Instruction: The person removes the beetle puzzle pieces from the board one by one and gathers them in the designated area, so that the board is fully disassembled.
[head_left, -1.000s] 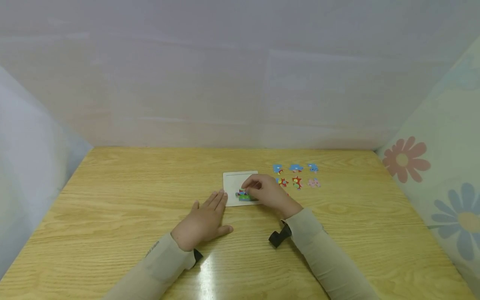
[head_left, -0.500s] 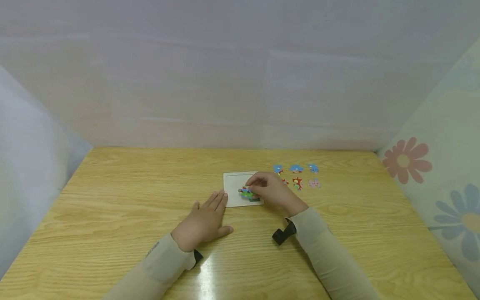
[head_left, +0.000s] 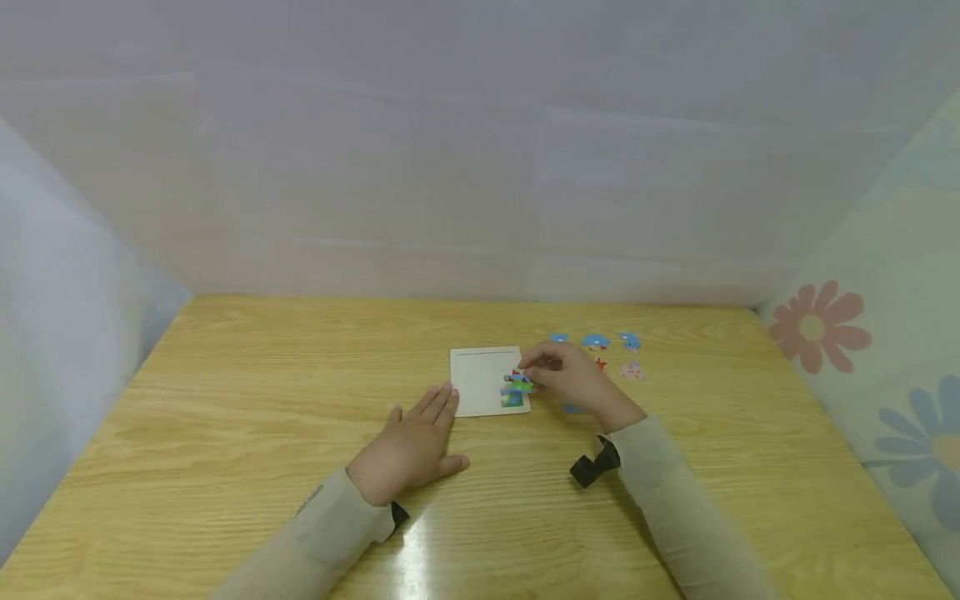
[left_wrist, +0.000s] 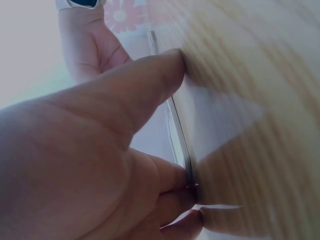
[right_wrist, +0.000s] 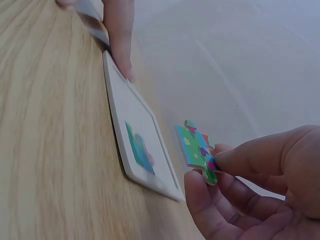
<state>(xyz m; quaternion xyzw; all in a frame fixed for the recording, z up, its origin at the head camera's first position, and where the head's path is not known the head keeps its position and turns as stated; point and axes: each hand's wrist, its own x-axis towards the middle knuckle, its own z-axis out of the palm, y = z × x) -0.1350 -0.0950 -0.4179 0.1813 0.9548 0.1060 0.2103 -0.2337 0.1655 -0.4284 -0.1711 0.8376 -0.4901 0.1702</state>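
A white puzzle tray [head_left: 476, 375] lies flat on the table. My left hand [head_left: 408, 446] rests with straight fingers, their tips on the tray's left edge, its thumb held apart on the wood. Between thumb and fingers, my right hand [head_left: 581, 379] pinches a green and blue puzzle piece [right_wrist: 195, 147], tilted and raised over the tray's right side. One other green and blue piece [right_wrist: 140, 147] sits inside the tray at its near right corner; the held piece partly covers it in the head view.
Several loose pieces lie in rows to the right, including blue ones [head_left: 596, 341] and a pink one [head_left: 632, 372]; my right hand hides some. A pale wall [head_left: 480, 208] stands behind the wooden table [head_left: 300, 358].
My right hand has moved right and lifted the piece from the tray's lower middle to above its right side. The corner piece now shows more. The left hand stays on the tray's edge.
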